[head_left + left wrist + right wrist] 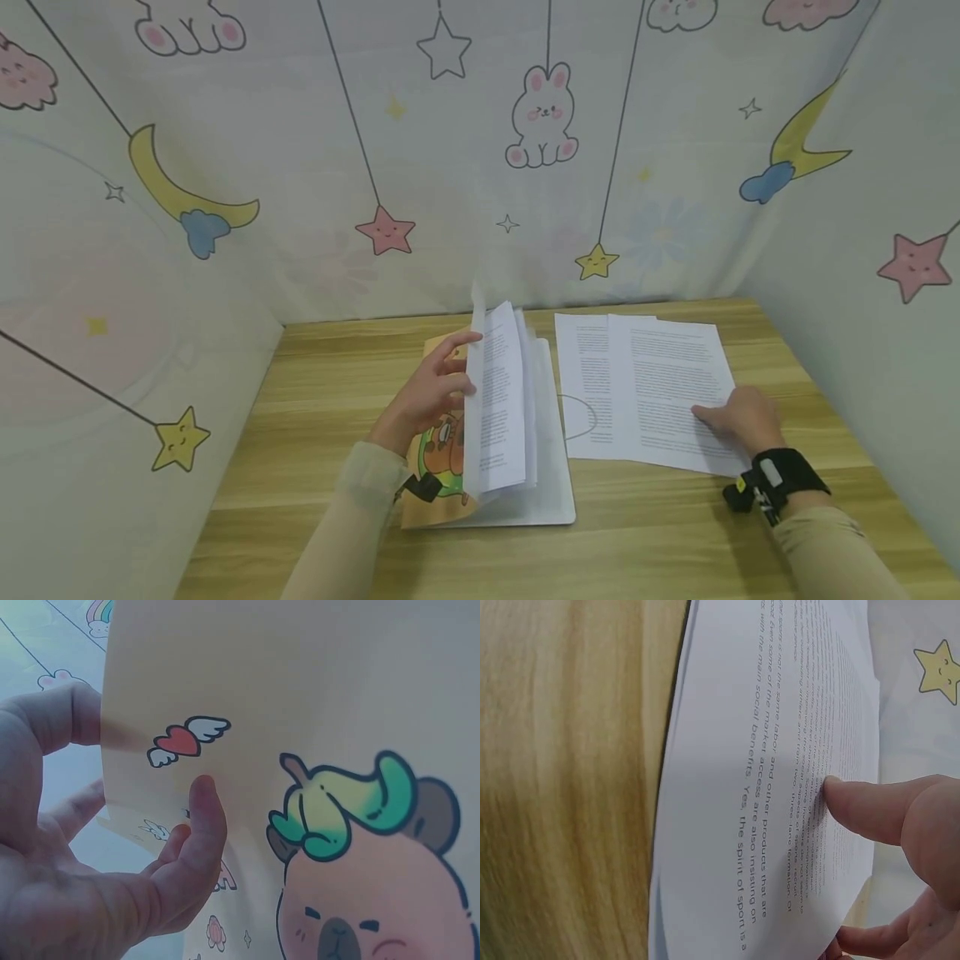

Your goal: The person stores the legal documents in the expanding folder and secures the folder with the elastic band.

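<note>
Printed sheets [667, 375]: right of centre, long axis up the frame, between capybara-print folder [555, 467] and right hand [746, 417], which we find nearer.
Left hand [435, 387]: bent fingers grip folder's half-raised cover [322, 697].
Right hand: pinches the sheets' right edge, thumb uppermost.

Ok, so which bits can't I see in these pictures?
Head view: words on the loose sheets, too small.
Head view: some of the tan cover, behind the left hand.
Left wrist view: lower part of the animal drawing, cut off by the bottom edge.
Right wrist view: part of the right hand, cut off by the right edge.
</note>
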The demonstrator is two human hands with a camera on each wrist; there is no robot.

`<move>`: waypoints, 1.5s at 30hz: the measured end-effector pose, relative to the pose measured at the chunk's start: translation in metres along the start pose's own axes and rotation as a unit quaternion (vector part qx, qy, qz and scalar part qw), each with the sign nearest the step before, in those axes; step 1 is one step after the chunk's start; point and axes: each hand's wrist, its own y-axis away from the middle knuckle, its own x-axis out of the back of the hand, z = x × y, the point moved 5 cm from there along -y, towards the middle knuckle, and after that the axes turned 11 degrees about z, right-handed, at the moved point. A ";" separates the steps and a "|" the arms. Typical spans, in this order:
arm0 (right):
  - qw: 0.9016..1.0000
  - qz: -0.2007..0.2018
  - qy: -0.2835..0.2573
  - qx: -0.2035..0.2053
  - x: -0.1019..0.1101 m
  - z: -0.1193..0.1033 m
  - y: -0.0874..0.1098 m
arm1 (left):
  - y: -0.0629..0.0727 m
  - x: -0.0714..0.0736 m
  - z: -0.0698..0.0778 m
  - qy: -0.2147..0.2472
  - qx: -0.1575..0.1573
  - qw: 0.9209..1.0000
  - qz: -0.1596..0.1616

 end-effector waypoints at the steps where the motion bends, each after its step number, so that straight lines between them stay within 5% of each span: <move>1: 1.000 -0.001 -0.006 -0.002 0.000 0.000 0.000 | 0.000 0.000 0.000 0.000 0.001 1.000 0.000; 24: 0.995 -0.012 -0.084 -0.047 0.004 0.005 -0.001 | 0.001 0.000 0.003 0.006 -0.003 1.000 -0.002; 45: 0.992 -0.019 -0.090 -0.082 -0.004 0.001 -0.003 | 0.003 0.001 0.003 0.005 -0.005 1.000 -0.001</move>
